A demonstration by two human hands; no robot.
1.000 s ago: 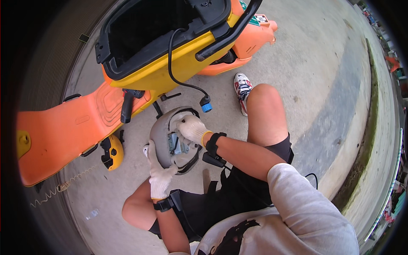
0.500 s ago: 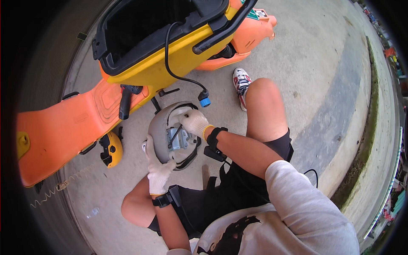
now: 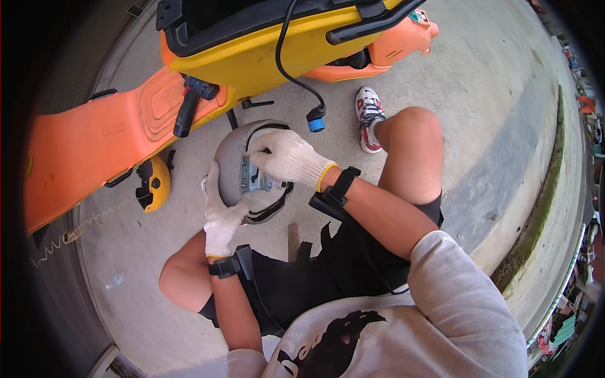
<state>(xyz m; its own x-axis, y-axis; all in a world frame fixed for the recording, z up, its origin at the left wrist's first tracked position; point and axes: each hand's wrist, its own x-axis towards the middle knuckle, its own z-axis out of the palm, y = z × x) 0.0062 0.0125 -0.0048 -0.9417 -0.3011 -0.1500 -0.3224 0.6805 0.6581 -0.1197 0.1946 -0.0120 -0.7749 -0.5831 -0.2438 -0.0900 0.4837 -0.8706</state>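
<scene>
Grey concrete floor point(image 3: 148, 252): pale and scuffed, crossed at right by a darker band point(image 3: 493, 162), edged beyond by a mossy gutter point(image 3: 535, 232).
Dark ribbed wall point(image 3: 72, 69): along the left rim, bowed by the lens.
Coloured clutter point(image 3: 589, 290): at the far right rim, too small and smeared to sort.
Orange and yellow vehicle point(image 3: 252, 62): at top and left, cut off by the upper edge; inside of its black-rimmed opening lost in shadow.
Pistol-shaped power tool point(image 3: 189, 108): lying on the orange deck.
Black cable point(image 3: 282, 57): hanging past the yellow body, ending in a blue connector point(image 3: 316, 125) near the grey helmet.
Grey helmet point(image 3: 230, 157): between the bent knees, tilted, padded inside partly exposed; contact with the floor impossible to judge.
Metal fitting point(image 3: 253, 180): inside the helmet, bluish grey, partly covered by the right glove; exact form unclear.
Left gloved hand point(image 3: 222, 219): clasping the helmet's lower left, thumb and forefinger wide apart around the shell; other fingers hidden.
Right gloved hand point(image 3: 287, 156): over the helmet's opening, curled; fingertips concealed, anything pinched there impossible to tell.
Yellow helmet point(image 3: 159, 183): on the floor beside the deck.
Clear scrap point(image 3: 115, 281): on the floor, lower left, kind uncertain.
</scene>
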